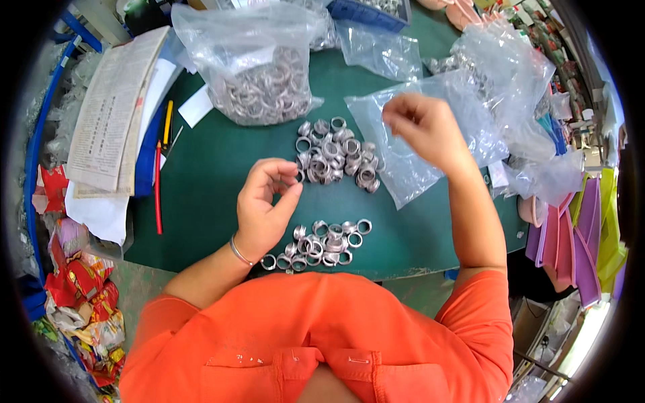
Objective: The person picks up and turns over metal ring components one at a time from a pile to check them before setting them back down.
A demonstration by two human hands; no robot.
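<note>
My left hand (265, 205) is at the left edge of the farther pile of grey metal rings (330, 158). Its fingers curl toward the thumb, and a metal ring (300, 176) shows at the fingertips. Over a flat clear plastic bag (396, 158), to the right of that pile, my right hand (426, 127) is raised. Its fingers are drawn together and slightly blurred; whatever they hold, if anything, is hidden. A second, nearer pile of similar rings (322, 245) lies close to the table's front edge, in front of my body.
On the green table (201, 221), a clear bag full of rings (262, 87) stands at the back left. More plastic bags (497, 74) heap at the right. Papers (111, 114), a red pencil (158, 188) and a yellow marker (168, 124) lie left. A blue bin (369, 13) sits behind.
</note>
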